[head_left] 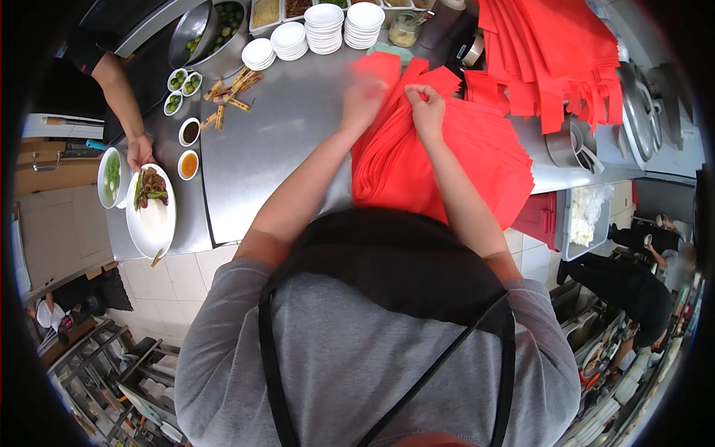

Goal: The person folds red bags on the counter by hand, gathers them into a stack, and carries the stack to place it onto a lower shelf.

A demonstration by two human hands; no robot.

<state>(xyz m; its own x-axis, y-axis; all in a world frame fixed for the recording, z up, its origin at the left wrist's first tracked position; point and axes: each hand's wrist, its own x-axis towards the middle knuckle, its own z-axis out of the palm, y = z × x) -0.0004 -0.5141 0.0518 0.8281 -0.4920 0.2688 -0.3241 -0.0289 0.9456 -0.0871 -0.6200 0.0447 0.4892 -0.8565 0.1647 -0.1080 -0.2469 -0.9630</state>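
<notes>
Red fabric stack [480,160] lies on the metal counter [268,141] before the person, its long axis running slantwise from narrow strips at the far end to a broad, fanned end pointing near and right. The right hand [427,112] is at the strips, fingertips narrow, their grip unclear; the left hand [363,103] is blurred beside it, so I cannot tell its fingers.

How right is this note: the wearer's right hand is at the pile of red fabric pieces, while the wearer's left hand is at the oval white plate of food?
One error: another person's hand is at the oval white plate of food. The head view shows the wearer's left hand, blurred, at the pile of red fabric pieces. The right hand is there, as noted.
</notes>
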